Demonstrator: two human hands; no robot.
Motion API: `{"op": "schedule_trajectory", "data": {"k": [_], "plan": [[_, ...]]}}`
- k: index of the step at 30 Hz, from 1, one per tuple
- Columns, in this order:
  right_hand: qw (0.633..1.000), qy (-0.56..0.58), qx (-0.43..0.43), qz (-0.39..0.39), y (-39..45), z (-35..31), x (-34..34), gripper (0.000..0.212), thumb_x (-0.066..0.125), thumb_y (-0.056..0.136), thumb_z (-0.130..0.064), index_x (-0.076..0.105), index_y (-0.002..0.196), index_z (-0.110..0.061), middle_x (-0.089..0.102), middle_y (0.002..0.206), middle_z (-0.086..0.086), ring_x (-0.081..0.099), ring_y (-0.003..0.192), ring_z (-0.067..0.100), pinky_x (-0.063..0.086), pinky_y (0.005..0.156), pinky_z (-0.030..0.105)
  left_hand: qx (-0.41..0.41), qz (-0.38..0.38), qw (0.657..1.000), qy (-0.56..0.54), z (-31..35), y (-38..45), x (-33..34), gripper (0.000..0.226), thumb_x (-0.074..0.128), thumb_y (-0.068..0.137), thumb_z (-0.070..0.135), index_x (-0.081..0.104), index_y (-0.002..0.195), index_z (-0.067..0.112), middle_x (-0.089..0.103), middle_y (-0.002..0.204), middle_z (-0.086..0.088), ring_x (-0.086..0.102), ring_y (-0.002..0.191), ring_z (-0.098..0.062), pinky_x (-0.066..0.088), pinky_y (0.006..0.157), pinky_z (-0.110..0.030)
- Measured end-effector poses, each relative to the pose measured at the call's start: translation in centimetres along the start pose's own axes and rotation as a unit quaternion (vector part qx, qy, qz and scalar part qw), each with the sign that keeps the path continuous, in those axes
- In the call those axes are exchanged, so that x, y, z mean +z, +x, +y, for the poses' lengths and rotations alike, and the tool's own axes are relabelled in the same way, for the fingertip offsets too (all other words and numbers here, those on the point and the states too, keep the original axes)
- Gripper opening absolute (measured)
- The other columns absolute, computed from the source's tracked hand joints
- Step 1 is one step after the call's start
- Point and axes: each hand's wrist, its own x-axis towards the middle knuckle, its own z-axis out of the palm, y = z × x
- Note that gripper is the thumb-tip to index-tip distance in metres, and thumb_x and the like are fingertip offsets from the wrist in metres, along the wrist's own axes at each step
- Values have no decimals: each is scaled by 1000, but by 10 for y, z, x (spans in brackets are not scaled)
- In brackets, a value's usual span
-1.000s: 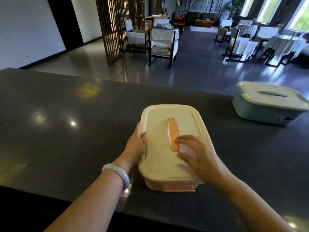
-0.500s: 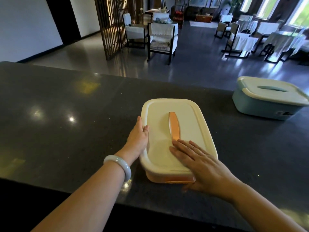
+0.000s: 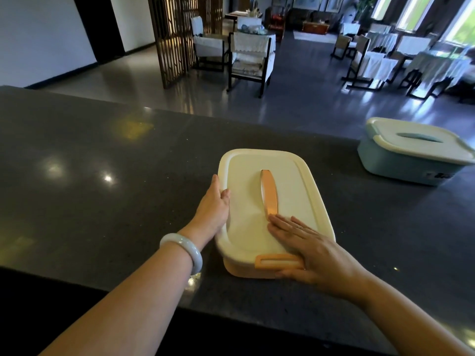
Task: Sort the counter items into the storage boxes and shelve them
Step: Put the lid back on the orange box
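Two storage boxes on the dark counter (image 3: 102,201). Orange box (image 3: 275,209) sits at centre, cream lid (image 3: 290,181) on, one orange handle strip (image 3: 268,194) running along the lid's middle, one orange latch (image 3: 279,261) at its near end. Blue box (image 3: 411,152) is at 2 o'clock from it, well apart, pale lid on with one blue handle recess (image 3: 419,137). A dark label patch (image 3: 442,175) shows on the blue box's near wall; writing too small and blurred to read. No legible brand on the orange box.

Left hand (image 3: 213,209) is at the orange box's 9 o'clock edge: thumb lies on the lid rim, fingers wrap down the side wall, so it grips the box edge. One pale bangle (image 3: 183,249) on that wrist.

Right hand (image 3: 316,255) lies on the lid at the 5 o'clock corner, fingers (image 3: 288,227) straight and flat together, tips touching the near end of the handle strip; thumb runs under the latch along the box's near wall. It presses, holds nothing.

Beyond the counter: dining chairs and cloth-covered tables, wooden lattice screen (image 3: 177,34) at 11 o'clock.
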Motion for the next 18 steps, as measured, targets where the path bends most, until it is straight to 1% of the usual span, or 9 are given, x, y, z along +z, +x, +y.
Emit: {"op": "schedule_trajectory", "data": {"k": [1,4,8,10,11,13,15,16,18], "plan": [[1000,16,4,6,1,0,-1,82,45,84,-70,9,150,-36,1,157,-21,-5,141,-11,-1,118,20,-1,0,1000,-1,0,0,0,58,32,105,32,5,155,24,46,143,-9,53,118,-22,35,80,-26],[999,36,11,5,0,1,-1,79,49,84,-67,14,149,-38,5,157,-23,-1,141,-12,1,118,20,-2,0,1000,-4,0,0,0,58,32,105,32,5,155,24,47,142,-9,52,106,-16,35,80,-26],[997,70,39,-15,1,-2,-6,83,54,78,-68,16,148,-42,7,153,-31,0,139,-16,3,119,23,-7,-3,1000,-17,1,-2,0,57,32,105,32,5,155,24,44,145,-8,50,121,-21,34,83,-27],[982,145,113,-48,5,-10,-20,76,55,79,-62,22,146,-47,17,146,-36,14,136,-10,13,117,29,-14,-6,999,-32,2,-3,-1,57,32,105,30,5,155,24,40,149,-8,46,129,-25,34,88,-28],[967,196,155,-49,10,-13,-27,67,53,83,-57,28,144,-46,24,139,-33,23,130,-4,20,114,32,-15,-6,999,-44,2,-3,-1,57,32,105,29,5,155,24,37,151,-8,43,132,-25,34,92,-29],[946,250,204,20,26,-17,-33,53,47,91,-48,39,142,-36,37,129,-22,35,124,3,27,105,29,-10,-5,998,-69,-3,-9,3,57,33,104,27,8,155,23,32,154,-8,38,136,-26,32,102,-31],[949,195,226,106,50,-14,-31,48,47,96,-41,42,141,-23,46,136,-9,44,127,14,29,105,27,8,8,993,-117,-10,-21,12,55,39,101,30,19,151,29,39,149,-6,44,130,-24,34,107,-35],[949,161,241,122,65,-12,-27,48,46,97,-38,41,141,-18,45,142,-3,43,130,18,29,107,28,10,21,986,-164,-13,-29,17,54,43,98,34,24,148,33,44,144,-4,49,125,-22,38,107,-42],[947,126,269,124,95,-11,-19,53,44,99,-35,33,146,-13,31,154,4,29,141,22,20,113,30,-4,48,964,-260,-13,-51,30,55,47,95,39,25,145,42,46,141,1,52,121,-18,44,103,-49]]}}
